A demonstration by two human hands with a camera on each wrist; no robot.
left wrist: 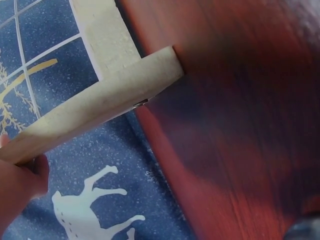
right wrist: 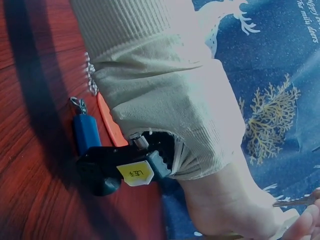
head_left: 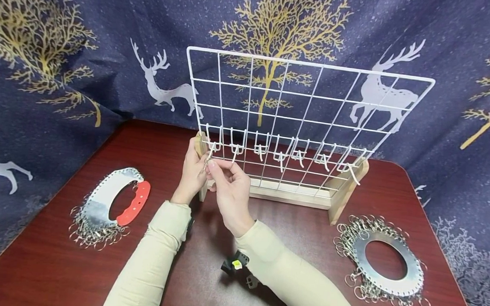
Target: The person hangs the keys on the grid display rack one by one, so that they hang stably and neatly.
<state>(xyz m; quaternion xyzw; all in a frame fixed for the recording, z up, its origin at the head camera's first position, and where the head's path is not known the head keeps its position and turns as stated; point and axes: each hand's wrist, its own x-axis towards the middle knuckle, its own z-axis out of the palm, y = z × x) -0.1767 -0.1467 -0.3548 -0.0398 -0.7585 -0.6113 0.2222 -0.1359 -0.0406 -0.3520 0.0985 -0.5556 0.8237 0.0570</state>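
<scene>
A white wire grid rack (head_left: 310, 63) stands on a wooden base, with a row of white hooks along its lower part. My left hand (head_left: 192, 172) grips the wooden side post (left wrist: 95, 107) at the rack's left end; in the left wrist view its fingers wrap the post's upper part. Beside it, my right hand (head_left: 232, 189) pinches a small metal piece (right wrist: 295, 202) between thumb and fingers, just below the tip of the leftmost hook (head_left: 212, 148). The fingers cover most of that piece, so its full shape is hidden.
A metal plate with a red handle (head_left: 135, 205) and many hanging rings lies at left. An oval metal plate (head_left: 413, 276) ringed with key rings lies at right. In the right wrist view a blue tag (right wrist: 86, 131) with a ring lies on the table. Patterned cloth (head_left: 152, 12) hangs behind.
</scene>
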